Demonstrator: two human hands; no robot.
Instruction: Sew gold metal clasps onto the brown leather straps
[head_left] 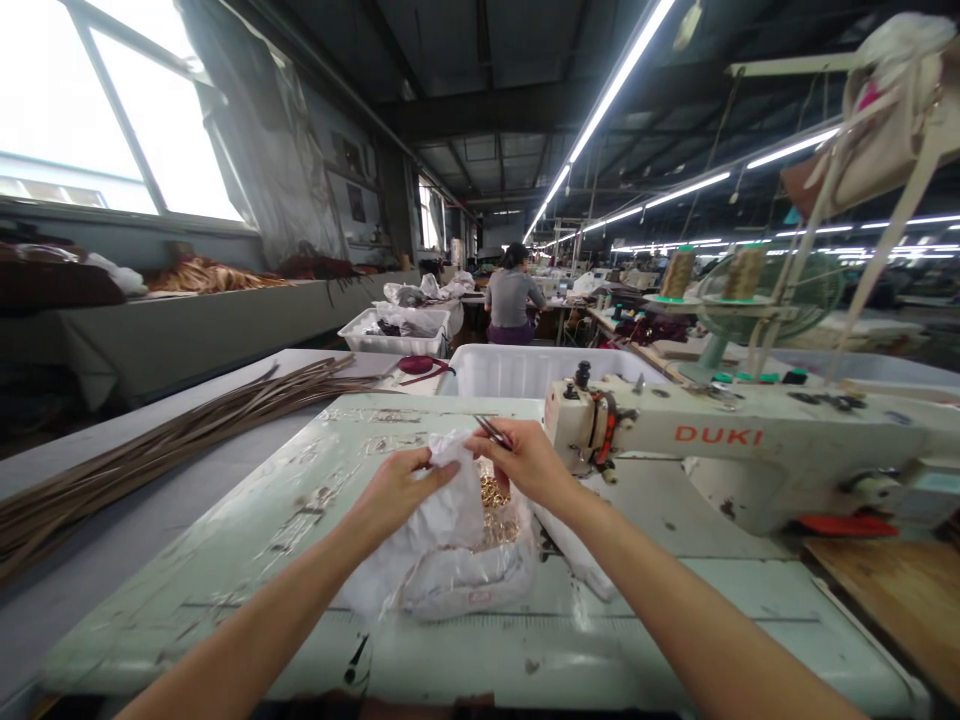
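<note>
White plastic bag [469,582], 8 o'clock from the sewing machine [720,440], holds gold-coloured metal pieces [493,500]; the left hand [401,488] pinches plastic raised towards 12 o'clock. The right hand [523,458] grasps a slim metal tool [491,430], its long axis pointing towards 10.
</note>
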